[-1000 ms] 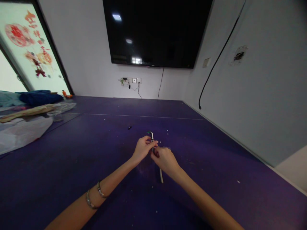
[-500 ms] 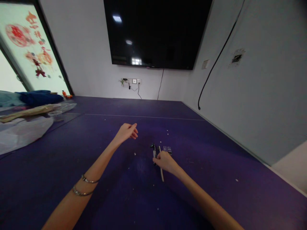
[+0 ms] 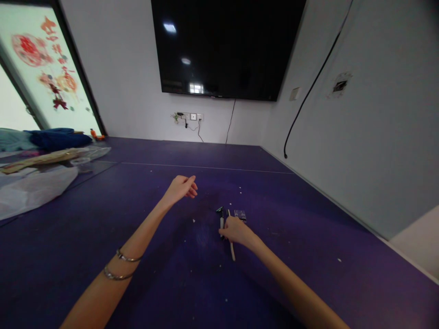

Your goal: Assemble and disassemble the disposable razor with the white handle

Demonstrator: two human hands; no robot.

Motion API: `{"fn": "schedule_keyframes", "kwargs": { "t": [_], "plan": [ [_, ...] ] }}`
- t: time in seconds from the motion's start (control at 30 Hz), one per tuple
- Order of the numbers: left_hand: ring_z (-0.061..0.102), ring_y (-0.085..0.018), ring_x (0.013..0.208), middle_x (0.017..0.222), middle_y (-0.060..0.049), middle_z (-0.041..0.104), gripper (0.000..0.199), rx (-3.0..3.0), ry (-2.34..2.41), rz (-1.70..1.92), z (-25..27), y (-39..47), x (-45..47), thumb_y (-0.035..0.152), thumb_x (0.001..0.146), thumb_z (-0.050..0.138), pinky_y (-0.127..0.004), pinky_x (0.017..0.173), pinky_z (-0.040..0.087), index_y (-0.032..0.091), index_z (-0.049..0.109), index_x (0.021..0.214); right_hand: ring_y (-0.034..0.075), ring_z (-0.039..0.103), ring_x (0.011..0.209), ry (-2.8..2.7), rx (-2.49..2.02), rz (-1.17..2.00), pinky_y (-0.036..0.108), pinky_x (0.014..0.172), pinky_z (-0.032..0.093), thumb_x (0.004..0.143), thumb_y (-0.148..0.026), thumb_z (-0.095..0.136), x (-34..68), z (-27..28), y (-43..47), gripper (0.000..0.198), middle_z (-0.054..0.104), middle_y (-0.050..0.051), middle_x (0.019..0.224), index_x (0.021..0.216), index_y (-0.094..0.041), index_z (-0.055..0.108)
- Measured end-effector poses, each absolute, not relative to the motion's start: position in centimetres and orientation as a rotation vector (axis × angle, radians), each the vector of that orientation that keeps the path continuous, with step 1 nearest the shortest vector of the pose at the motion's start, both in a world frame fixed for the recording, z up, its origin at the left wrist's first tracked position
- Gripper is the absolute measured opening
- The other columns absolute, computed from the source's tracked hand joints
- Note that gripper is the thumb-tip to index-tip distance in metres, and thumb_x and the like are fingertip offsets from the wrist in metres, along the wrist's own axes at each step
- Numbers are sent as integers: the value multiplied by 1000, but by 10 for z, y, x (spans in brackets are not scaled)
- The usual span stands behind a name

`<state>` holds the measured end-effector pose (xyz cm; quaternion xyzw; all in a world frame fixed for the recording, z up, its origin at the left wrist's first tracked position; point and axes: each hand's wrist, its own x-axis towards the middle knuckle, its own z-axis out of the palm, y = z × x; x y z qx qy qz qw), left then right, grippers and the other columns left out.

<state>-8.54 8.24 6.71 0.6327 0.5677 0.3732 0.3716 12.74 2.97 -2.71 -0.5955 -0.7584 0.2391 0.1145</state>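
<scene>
My right hand (image 3: pixel 237 229) is closed on the handle of a razor (image 3: pixel 221 221), low over the purple surface. The razor's dark T-shaped head points away from me. Under or just beside this hand lies a thin pale stick (image 3: pixel 232 252), perhaps a toothbrush; its middle is hidden by my fingers. Just beyond the hand is a small, clear, square packet (image 3: pixel 240 214) whose contents I cannot make out. My left hand (image 3: pixel 182 188) hovers to the left with nothing in it, fingers loosely bent and thumb apart. Two silver bangles (image 3: pixel 118 276) circle the left forearm.
Small white scraps dot the purple surface (image 3: pixel 164 283). At the far left lie a white plastic bag (image 3: pixel 41 189), a clear cup (image 3: pixel 81 164) and folded blue cloth (image 3: pixel 60 139). A black cable (image 3: pixel 305 98) hangs along the right wall, and a television (image 3: pixel 226 50) is mounted ahead.
The razor has turned slightly in my right hand, so its head lies at a different angle. My left hand stays almost where it was. The view has shifted slightly.
</scene>
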Motion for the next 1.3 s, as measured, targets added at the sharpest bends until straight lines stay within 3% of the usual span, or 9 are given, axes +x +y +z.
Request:
{"fn": "schedule_keyframes", "kwargs": {
  "t": [0.23, 0.37, 0.53, 0.67, 0.8, 1.03, 1.3],
  "plan": [
    [64, -16, 51, 58, -9, 67, 41, 1626, 1459, 954, 64, 86, -89, 41, 84, 39, -26, 52, 46, 10, 60, 66, 12, 54, 43, -2193, -1711, 734, 19, 45, 39, 76, -29, 50, 133, -23, 32, 35, 57, 4, 43, 45, -15, 56],
    [64, -16, 54, 63, -9, 68, 38, 1696, 1503, 940, 55, 97, -98, 40, 83, 41, -24, 51, 45, 12, 61, 68, 13, 56, 48, -2074, -1695, 561, 21, 47, 37, 81, -36, 45, 163, -16, 43, 36, 62, 5, 52, 58, -15, 63],
    [65, -17, 70, 73, -7, 70, 26, 1987, 1789, 955, 38, 116, -118, 36, 78, 51, -25, 64, 47, 16, 67, 69, 18, 64, 74, -1838, -1801, 103, 25, 65, 44, 82, -29, 45, 227, -34, 63, 24, 68, 8, 81, 86, -19, 66],
    [65, -19, 80, 84, -7, 71, 22, 2078, 1974, 899, 24, 127, -131, 31, 77, 53, -26, 70, 46, 18, 70, 81, 23, 60, 96, -1958, -1707, -33, 32, 84, 45, 84, -22, 40, 267, -66, 70, 31, 64, 15, 102, 103, -12, 62],
    [64, -19, 82, 88, -8, 71, 20, 2070, 2027, 851, 3, 140, -138, 24, 77, 53, -25, 73, 46, 16, 70, 86, 25, 56, 106, -2061, -1617, -77, 37, 94, 42, 85, -21, 38, 283, -88, 72, 34, 60, 17, 112, 107, -9, 61],
    [57, -24, 103, 106, -12, 65, 26, 2098, 2164, 725, -31, 171, -150, 31, 80, 55, -30, 86, 43, 17, 67, 98, 25, 56, 107, -2042, -1577, -79, 40, 97, 41, 85, -24, 39, 287, -95, 73, 34, 61, 15, 113, 106, -11, 62],
    [55, -25, 102, 102, -13, 63, 29, 2179, 2190, 587, -41, 202, -145, 38, 83, 52, -31, 82, 44, 16, 67, 94, 25, 57, 107, -2010, -1543, -66, 41, 97, 41, 83, -23, 41, 289, -98, 74, 32, 61, 14, 113, 105, -15, 63]
  ]
}}
